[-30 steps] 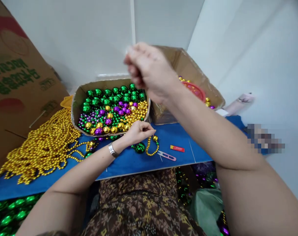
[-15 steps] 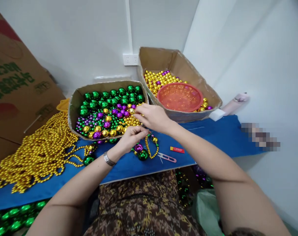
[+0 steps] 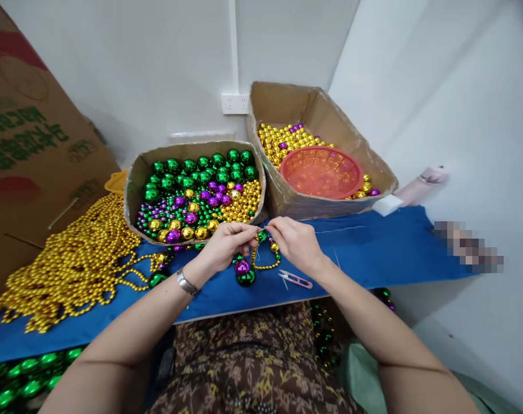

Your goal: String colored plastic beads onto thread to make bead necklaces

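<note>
My left hand (image 3: pixel 232 242), with a metal watch on its wrist, pinches a thin thread above the blue cloth. Its fingertips nearly meet those of my right hand (image 3: pixel 296 244), also closed in a pinch at the thread. Just below hangs or lies a bead strand (image 3: pixel 265 267) of small gold beads with some green ones; I cannot tell which. A purple ball (image 3: pixel 242 267) and a large green ball (image 3: pixel 245 277) are beside it, under my left hand. Pink-handled thread snips (image 3: pixel 297 280) lie on the cloth near my right wrist.
A cardboard box (image 3: pixel 129 198) of green, purple and gold beads stands behind my hands. Right of it, another box (image 3: pixel 325 208) holds gold beads and a red basket (image 3: pixel 321 192). Gold bead strands (image 3: pixel 71 264) are heaped at left on the blue cloth (image 3: pixel 373 253).
My right hand has come down from over the bead box to my left fingertips. The red and yellow lighter is now hidden by my right hand or forearm.
</note>
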`<state>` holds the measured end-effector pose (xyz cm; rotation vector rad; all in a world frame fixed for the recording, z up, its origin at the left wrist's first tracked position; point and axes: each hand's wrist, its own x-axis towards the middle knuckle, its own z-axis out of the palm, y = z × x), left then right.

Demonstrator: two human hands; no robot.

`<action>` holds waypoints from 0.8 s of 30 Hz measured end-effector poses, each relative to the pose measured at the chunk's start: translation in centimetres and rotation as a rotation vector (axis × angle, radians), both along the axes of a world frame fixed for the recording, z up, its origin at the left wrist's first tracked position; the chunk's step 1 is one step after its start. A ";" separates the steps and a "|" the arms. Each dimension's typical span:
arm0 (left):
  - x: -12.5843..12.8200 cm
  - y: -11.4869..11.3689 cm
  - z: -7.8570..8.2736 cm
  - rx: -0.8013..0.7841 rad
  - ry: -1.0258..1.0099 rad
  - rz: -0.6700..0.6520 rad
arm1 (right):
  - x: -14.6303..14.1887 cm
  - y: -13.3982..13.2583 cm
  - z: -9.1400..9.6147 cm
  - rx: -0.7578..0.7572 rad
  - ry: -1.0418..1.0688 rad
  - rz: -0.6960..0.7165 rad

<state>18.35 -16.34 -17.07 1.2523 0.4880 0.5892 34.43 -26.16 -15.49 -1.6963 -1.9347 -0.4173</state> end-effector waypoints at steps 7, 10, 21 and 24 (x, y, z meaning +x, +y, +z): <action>-0.3 0.0 0.0 -0.110 -0.082 0.035 | -2.4 -2.3 -1.2 0.001 0.021 0.138; -0.5 -0.2 -0.1 -0.074 -0.104 0.050 | -2.6 -2.5 -1.9 -0.086 0.059 0.210; -1.9 -0.7 -0.5 0.027 -0.238 -0.096 | 0.1 1.4 -1.1 -0.381 0.837 0.344; -2.2 -0.5 -0.5 0.209 -0.269 -0.036 | -0.5 1.9 -1.3 -0.291 0.905 0.378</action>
